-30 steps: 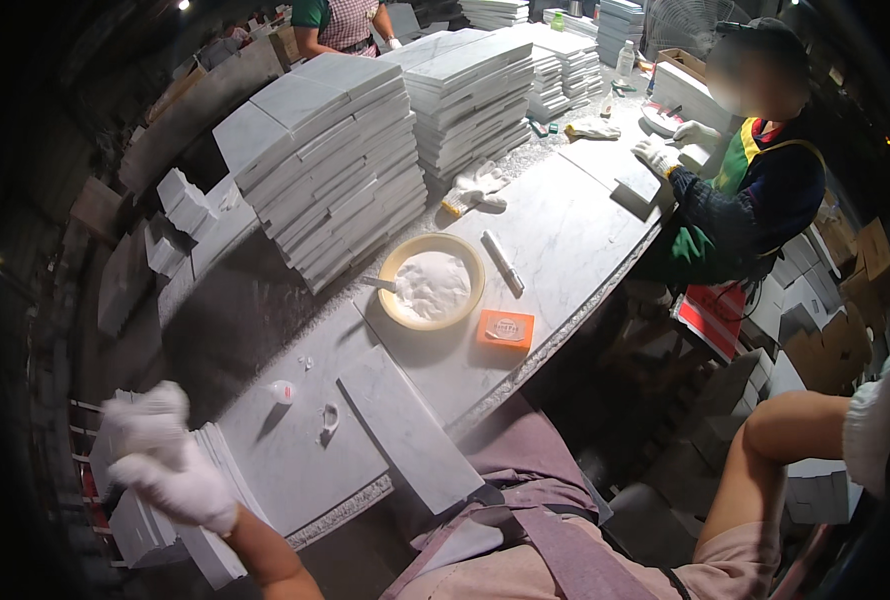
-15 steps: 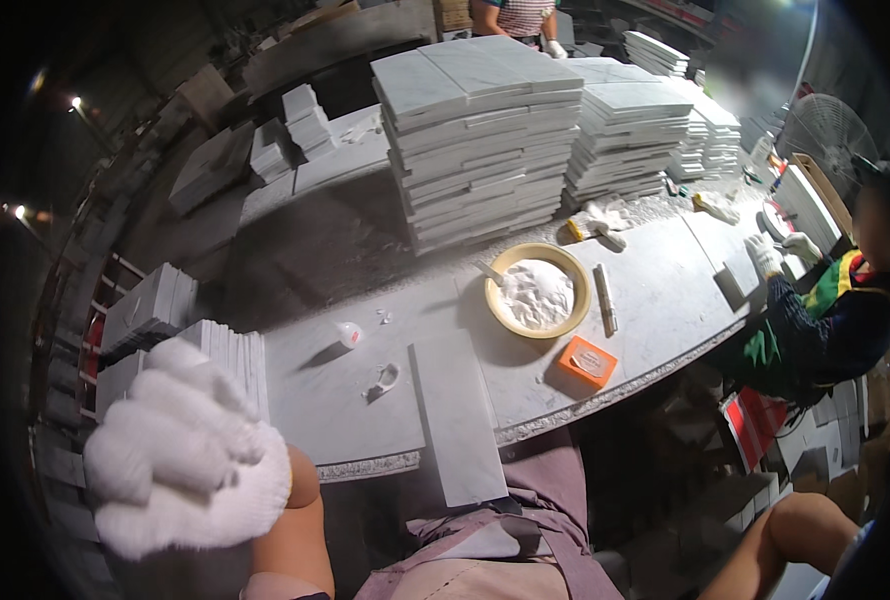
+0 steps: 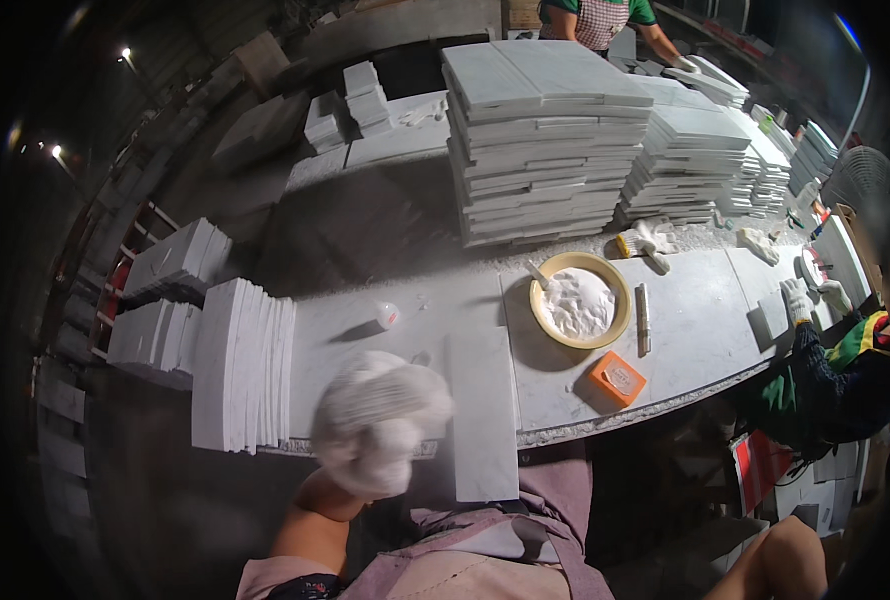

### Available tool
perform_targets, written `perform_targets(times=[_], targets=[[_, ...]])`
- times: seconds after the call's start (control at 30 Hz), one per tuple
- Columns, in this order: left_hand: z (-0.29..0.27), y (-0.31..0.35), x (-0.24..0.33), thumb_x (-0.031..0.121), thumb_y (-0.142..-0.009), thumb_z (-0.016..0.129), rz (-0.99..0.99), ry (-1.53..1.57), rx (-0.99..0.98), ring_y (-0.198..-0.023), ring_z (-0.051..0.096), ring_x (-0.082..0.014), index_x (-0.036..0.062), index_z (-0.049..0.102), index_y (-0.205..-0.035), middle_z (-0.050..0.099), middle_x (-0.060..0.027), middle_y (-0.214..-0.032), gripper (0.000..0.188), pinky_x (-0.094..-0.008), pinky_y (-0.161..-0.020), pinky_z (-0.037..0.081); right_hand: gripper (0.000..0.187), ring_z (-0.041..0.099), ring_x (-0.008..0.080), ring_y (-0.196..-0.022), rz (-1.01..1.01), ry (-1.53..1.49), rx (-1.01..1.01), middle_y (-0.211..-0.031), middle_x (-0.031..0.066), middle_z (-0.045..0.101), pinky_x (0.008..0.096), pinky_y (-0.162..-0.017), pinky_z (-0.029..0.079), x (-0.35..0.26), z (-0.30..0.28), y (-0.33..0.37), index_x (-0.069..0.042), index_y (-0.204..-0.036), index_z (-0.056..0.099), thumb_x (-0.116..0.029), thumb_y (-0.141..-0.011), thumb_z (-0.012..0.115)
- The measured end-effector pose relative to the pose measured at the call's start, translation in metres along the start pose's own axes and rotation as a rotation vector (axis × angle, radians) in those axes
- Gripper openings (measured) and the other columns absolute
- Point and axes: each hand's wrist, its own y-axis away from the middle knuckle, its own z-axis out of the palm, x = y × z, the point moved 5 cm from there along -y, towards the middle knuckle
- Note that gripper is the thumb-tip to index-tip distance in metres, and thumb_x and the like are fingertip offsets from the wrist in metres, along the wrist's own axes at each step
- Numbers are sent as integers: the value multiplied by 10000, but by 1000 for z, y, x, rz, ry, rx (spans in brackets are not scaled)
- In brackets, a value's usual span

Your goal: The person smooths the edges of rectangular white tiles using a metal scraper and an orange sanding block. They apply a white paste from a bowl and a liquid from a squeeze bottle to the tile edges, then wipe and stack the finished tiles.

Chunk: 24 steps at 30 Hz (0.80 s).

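Observation:
My left hand (image 3: pixel 380 420), in a white knitted glove, is over the table's front edge and smeared by motion, so its fingers cannot be made out. Just to its right lies a long white marble slab (image 3: pixel 483 410), its near end jutting past the edge toward my apron. A small white bottle (image 3: pixel 387 316) with a red mark is on the table beyond the glove. Of my right arm only a bent, bare part (image 3: pixel 770 565) shows at the lower right; that hand is out of sight.
A yellow bowl of white paste (image 3: pixel 620 330), a marker-like stick (image 3: pixel 644 320) and an orange box (image 3: pixel 617 380) are at right. Slabs stand at left (image 3: pixel 240 365); tall stacks (image 3: pixel 545 150) rise behind. Gloves (image 3: pixel 647 242) lie nearby. One co-worker's gloved hand (image 3: pixel 797 300) works at far right; another person (image 3: pixel 605 22) stands behind.
My left hand has swung from the far left to beside the long slab. The view has shifted left. The person at the back now reaches toward a stack.

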Motion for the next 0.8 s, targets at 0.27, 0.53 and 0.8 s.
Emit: perform_targets(times=[0.27, 0.53, 0.8], targets=[[38, 43, -38, 217, -899, 830, 195, -498, -372, -821, 705, -276, 99, 747, -1203, 734, -51, -980, 336, -398, -736, 558, 252, 681, 229, -937, -9, -10, -30, -1035, 84, 703, 313, -921, 557, 0, -1, 1, -141, -1215, 678, -335, -1066, 616], [51, 64, -49, 229, -919, 791, 187, -517, -443, -736, 685, -267, 112, 770, -1115, 747, -42, -897, 230, -398, -683, 537, 272, 706, 227, -891, -36, -29, -67, -1001, 93, 725, 301, -925, 564, -4, 1, -3, -136, -1224, 687, -344, -1069, 604], [66, 84, -65, 269, -867, 776, 106, -508, -531, -744, 656, -245, 156, 744, -1205, 668, 5, -816, 357, -415, -698, 528, 293, 731, 225, -844, -141, -88, -80, -967, 103, 747, 290, -929, 571, -32, -22, 1, -131, -1233, 696, -354, -1073, 593]])
